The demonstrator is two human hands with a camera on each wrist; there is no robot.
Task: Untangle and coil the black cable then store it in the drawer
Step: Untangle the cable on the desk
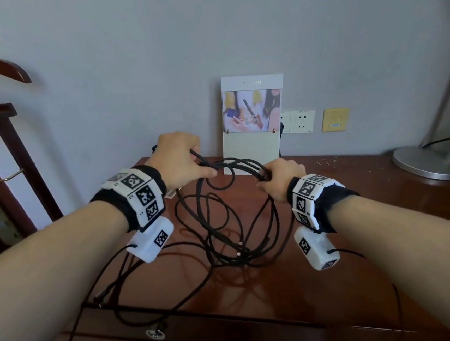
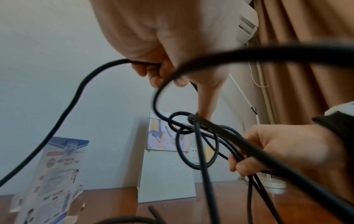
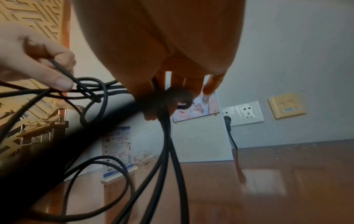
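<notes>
- Working above the brown table [image 1: 358,213], the person held the black cable [image 1: 228,224] up in both hands, its lower loops sagging onto the tabletop and a loose run trailing off the near left edge.
- The left hand [image 1: 179,160] pinched a single strand between thumb and curled fingers, beside a small knot [image 2: 182,125] of crossed loops.
- The right hand [image 1: 281,176] had its fingers clenched round a bundle of several strands, which hung straight down from the fist.
- The step in hand looked like freeing that knot, so coiling had barely begun and the drawer [image 1: 232,330] at the near edge seemed shut.
- Doing it well probably meant keeping the right hand's bundle steady while the left fed its strand back through the loop, rather than pulling the hands apart.
- Pulling hard would likely tighten the crossing, since the cable looked stiff enough to hold its curls.
- The slack on the table might snag, so lifting it clear first seemed wise.
- The white stand [image 1: 254,140] at the far edge stood close behind the hands and could be knocked.
</notes>
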